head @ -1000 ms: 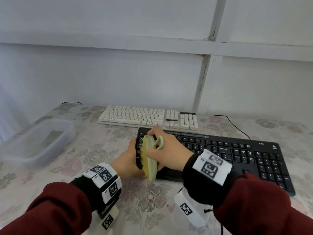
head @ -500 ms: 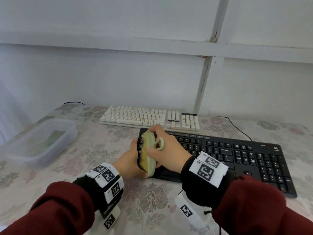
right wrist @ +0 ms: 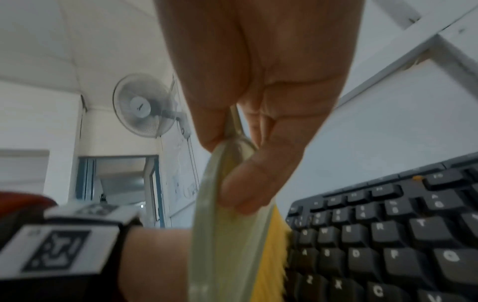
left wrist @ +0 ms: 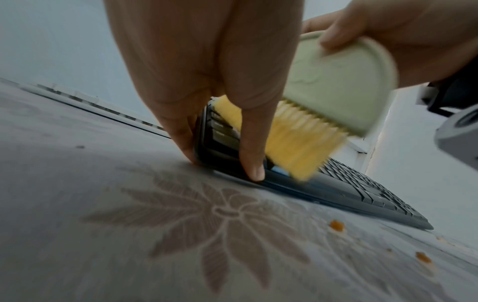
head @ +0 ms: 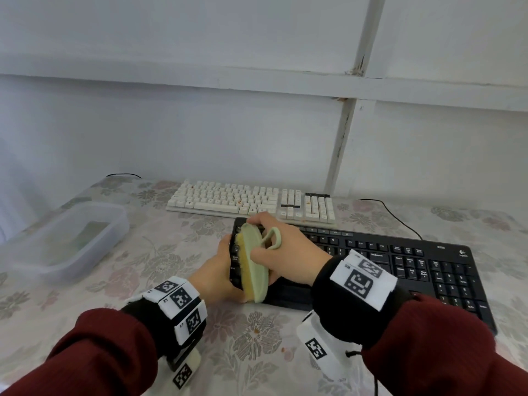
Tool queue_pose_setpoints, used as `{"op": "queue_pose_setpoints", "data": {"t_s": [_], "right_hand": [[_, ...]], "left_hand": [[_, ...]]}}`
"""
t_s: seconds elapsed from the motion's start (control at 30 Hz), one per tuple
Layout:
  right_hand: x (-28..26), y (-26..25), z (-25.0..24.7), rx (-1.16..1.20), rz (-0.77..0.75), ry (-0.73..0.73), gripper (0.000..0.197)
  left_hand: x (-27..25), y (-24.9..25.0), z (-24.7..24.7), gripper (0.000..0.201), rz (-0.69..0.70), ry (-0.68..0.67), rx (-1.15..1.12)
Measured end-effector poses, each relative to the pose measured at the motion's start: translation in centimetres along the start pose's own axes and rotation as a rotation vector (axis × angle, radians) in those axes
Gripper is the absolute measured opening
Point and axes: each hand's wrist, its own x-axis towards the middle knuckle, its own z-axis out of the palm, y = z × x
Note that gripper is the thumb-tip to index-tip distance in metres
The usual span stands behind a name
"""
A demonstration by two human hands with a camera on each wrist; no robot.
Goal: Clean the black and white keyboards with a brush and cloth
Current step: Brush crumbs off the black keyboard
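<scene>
- Black keyboard (head: 371, 264) lies lengthwise left to right on the surface (head: 143, 252); left hand (head: 217, 277) fingers (left wrist: 252, 143) grip its left end
- Right hand (head: 285, 252) fingers pinch the brush (head: 254, 267), long axis front to back, yellow bristles facing left over the keys
- White keyboard (head: 251, 202) lies behind, parallel
- Clear tub (head: 65, 241) at left holds something green, unclear

— What moved?

— The brush (head: 255, 262). The right hand (head: 281, 250) slid it a bit toward the front edge of the black keyboard (head: 400, 267), along its left end.

— Up first, or down?

— A second ago it hung low past the front edge. Then it went up the keys. Now it's lower again.

— And the left hand (head: 217, 274)?

— It shifted only a tiny bit, I think. The wrist views are blurry, so it's hard to be sure.
</scene>
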Motion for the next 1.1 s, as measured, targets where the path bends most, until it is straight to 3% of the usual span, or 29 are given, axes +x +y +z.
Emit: {"op": "queue_pose_setpoints", "data": {"t_s": [0.07, 0.17, 0.27, 0.4, 0.5, 0.87, 1.0, 1.1], "right_hand": [[-0.7, -0.1, -0.8, 0.011, 0.021, -0.045, 0.045], [-1.6, -0.4, -3.0, -0.018, 0.0, 0.007, 0.03], [-1.9, -0.7, -5.9, 0.074, -0.024, 0.153, 0.013], [-1.4, -0.4, -8.3, 0.237, -0.076, 0.371, 0.021], [-0.8, 0.1, -7.4, 0.285, -0.13, 0.472, 0.016], [0.2, 0.1, -2.9, 0.084, -0.218, 0.478, 0.021], [1.3, -0.2, -1.0, 0.043, -0.183, 0.507, 0.012], [2.1, 0.3, 0.4, -0.035, -0.102, 0.553, 0.016]], "left_hand": [[0.0, -0.1, 0.0, 0.116, 0.002, 0.002, 0.004], [0.0, -0.1, -0.1, 0.113, -0.01, -0.009, -0.011], [-0.1, -0.2, -0.1, 0.113, -0.015, -0.015, -0.028], [0.0, -0.3, -0.1, 0.115, -0.022, -0.021, -0.033], [-0.1, -0.2, -0.1, 0.114, -0.019, -0.024, -0.037], [-0.1, 0.0, -0.1, 0.114, -0.026, -0.022, -0.039], [-0.3, 0.3, -0.2, 0.111, -0.014, -0.023, -0.031], [-0.4, 0.4, -0.2, 0.109, -0.009, -0.02, -0.02]]}}
